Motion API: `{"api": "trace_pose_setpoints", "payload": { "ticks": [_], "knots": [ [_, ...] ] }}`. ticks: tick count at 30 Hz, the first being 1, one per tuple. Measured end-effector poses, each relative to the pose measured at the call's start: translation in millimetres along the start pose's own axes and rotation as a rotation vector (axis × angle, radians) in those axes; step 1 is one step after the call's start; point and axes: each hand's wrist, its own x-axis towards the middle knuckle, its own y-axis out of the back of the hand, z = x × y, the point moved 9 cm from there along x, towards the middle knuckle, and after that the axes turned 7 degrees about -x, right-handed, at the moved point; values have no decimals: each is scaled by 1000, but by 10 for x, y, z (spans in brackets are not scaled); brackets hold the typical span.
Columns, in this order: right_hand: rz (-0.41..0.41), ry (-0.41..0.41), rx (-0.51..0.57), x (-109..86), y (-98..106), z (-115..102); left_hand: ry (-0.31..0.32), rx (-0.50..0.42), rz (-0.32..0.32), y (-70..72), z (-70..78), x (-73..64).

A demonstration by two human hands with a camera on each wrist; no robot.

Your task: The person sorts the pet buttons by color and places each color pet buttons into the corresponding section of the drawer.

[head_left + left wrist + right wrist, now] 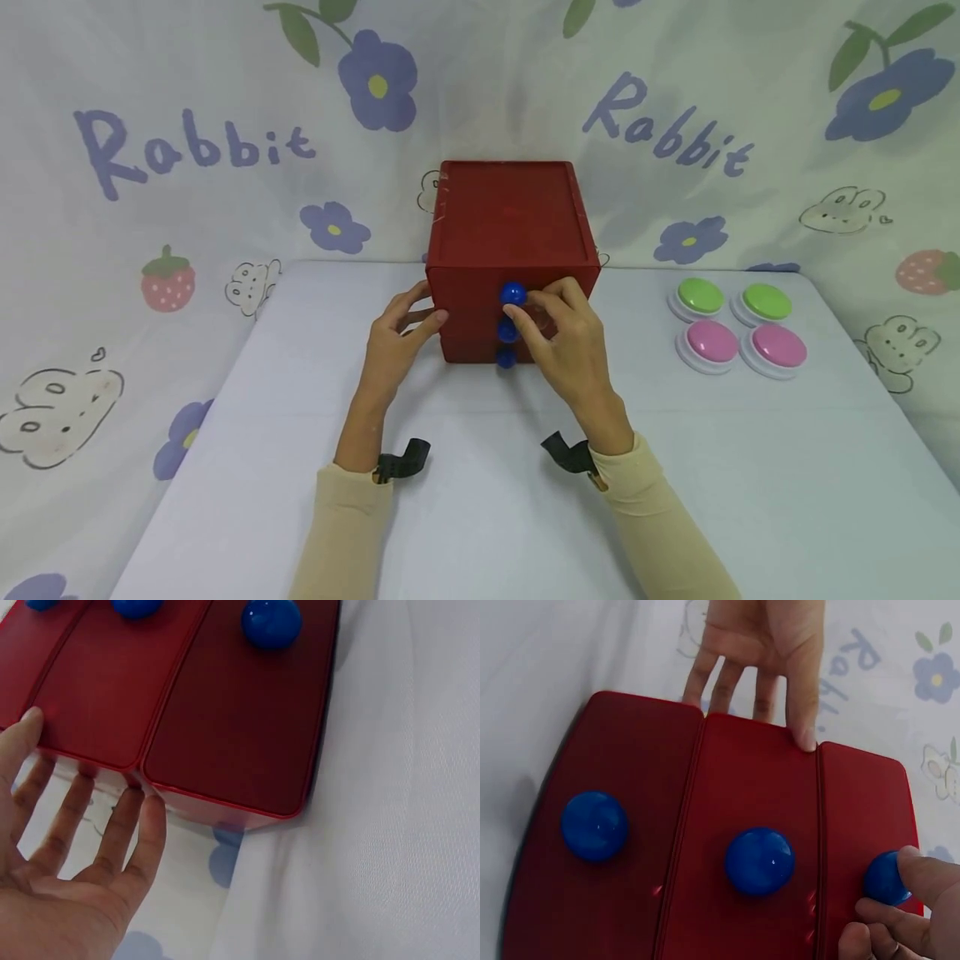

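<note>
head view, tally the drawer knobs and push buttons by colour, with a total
Blue drawer knobs: 3
Green push buttons: 2
Pink push buttons: 2
Total: 7

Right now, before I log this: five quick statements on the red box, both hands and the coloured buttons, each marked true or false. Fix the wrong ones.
1. The left-hand grip is at the left side of the red box. True.
2. The right-hand grip is on the bottom knob. False: it is on the top knob.
3. Three blue knobs show on the box's front. True.
4. Two pink buttons and two green buttons stand to the right of the box. True.
5. The green buttons are nearer the person than the pink ones. False: the pink ones are nearer.
</note>
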Motion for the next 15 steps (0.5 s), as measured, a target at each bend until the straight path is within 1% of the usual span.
{"api": "trace_pose_setpoints", "payload": {
  "ticks": [3, 6, 8, 11, 13, 15],
  "knots": [
    [-10, -18, -22, -23, -12, 24, -4, 0, 0, -9, -7, 5],
    [-32, -55, -76, -94, -46, 49, -18, -3, -3, -9, -8, 4],
    [-66, -96, -127, -170, -92, 88, -29, -9, -2, -13, -4, 4],
    [-145, -166, -192, -284, -202, 163, -47, -12, 11, -15, 12, 6],
    [-187, -203, -197, -336, -278, 211, -52, -18, 24, -14, 26, 9],
    [-203, -221, -177, -362, -337, 244, -57, -23, 29, -18, 40, 13]
  ]
}}
